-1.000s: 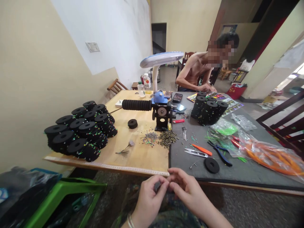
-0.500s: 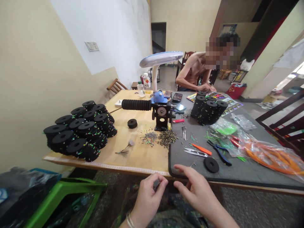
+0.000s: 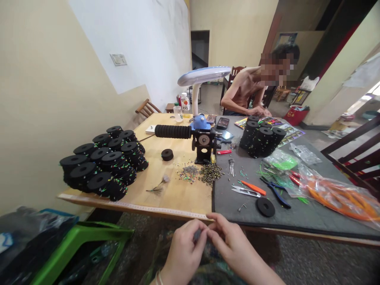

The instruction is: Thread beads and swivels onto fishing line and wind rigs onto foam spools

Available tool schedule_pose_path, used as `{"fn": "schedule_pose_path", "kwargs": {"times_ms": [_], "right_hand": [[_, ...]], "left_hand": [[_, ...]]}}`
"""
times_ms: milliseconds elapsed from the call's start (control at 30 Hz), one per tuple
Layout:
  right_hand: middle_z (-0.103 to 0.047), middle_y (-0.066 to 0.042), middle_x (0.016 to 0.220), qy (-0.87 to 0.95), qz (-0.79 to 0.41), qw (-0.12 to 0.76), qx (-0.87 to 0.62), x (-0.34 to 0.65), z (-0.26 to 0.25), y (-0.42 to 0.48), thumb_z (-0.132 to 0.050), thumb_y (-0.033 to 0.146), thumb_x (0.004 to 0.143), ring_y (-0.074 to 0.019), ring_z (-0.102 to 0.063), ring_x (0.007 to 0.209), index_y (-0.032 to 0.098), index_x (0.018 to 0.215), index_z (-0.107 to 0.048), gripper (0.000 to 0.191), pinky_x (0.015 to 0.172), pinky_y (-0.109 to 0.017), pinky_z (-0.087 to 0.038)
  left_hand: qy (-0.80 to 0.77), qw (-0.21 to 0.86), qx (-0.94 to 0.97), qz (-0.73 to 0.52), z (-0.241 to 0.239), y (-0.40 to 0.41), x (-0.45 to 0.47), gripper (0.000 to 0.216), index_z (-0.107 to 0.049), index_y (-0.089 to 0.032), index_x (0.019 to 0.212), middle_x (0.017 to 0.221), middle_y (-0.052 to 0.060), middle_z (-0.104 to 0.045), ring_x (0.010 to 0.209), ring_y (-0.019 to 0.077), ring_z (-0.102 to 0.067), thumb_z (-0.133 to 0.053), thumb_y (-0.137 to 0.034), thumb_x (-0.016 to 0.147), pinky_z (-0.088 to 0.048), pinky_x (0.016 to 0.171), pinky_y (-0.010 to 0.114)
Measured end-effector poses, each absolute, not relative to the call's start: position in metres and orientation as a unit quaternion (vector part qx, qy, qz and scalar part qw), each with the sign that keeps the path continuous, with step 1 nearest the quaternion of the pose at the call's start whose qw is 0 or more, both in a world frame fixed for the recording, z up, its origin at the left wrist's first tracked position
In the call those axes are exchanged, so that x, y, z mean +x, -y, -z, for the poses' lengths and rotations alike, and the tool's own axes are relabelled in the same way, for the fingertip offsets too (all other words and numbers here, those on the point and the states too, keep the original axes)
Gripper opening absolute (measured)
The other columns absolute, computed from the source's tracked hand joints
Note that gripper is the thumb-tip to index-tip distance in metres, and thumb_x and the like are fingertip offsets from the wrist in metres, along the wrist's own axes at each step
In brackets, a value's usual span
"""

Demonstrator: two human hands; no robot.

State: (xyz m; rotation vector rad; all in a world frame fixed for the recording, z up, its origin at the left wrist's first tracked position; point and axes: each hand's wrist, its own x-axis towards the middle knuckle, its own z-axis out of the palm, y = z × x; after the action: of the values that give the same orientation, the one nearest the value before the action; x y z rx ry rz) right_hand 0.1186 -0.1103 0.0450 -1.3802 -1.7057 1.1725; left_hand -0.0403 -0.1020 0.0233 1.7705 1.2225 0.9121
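While the hands are coming back together, the left hand (image 3: 184,249) is pinching a small dark piece (image 3: 197,235) in its fingers, just below the table edge, and the right hand (image 3: 234,242) is moving in beside it, fingers curled. Its fingertips (image 3: 214,233) are right by the piece, but I can't tell whether they're gripping it. A co-worker (image 3: 243,89) is working across the room. About eleven stacks of black foam spools (image 3: 99,182) are standing on the wooden table (image 3: 178,202), and about five stacks (image 3: 264,142) are standing on the gray mat (image 3: 225,198). One loose spool (image 3: 167,154) is lying on the table, one loose spool (image 3: 265,207) on the mat, with one pair of pliers (image 3: 274,192) and one pair of snips (image 3: 245,191) nearby.
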Motion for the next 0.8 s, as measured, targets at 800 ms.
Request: {"fn": "schedule_pose_path", "kwargs": {"times_ms": [800], "right_hand": [[-0.051,0.006,0.044,0.435,-0.595,0.402,-0.543,0.125,0.000,0.109,-0.064,0.048,0.071,-0.0082,-0.042,0.040,0.018,0.065,-0.052,0.033,0.046,-0.020,-0.031]], "left_hand": [[-0.418,0.761,0.370,-0.331,0.004,0.097,-0.033,0.033,-0.048,-0.017,0.080,0.072,0.004,-0.069,0.060,0.0141,-0.064,-0.074,-0.036,0.070,-0.043,0.052,0.021]]}}
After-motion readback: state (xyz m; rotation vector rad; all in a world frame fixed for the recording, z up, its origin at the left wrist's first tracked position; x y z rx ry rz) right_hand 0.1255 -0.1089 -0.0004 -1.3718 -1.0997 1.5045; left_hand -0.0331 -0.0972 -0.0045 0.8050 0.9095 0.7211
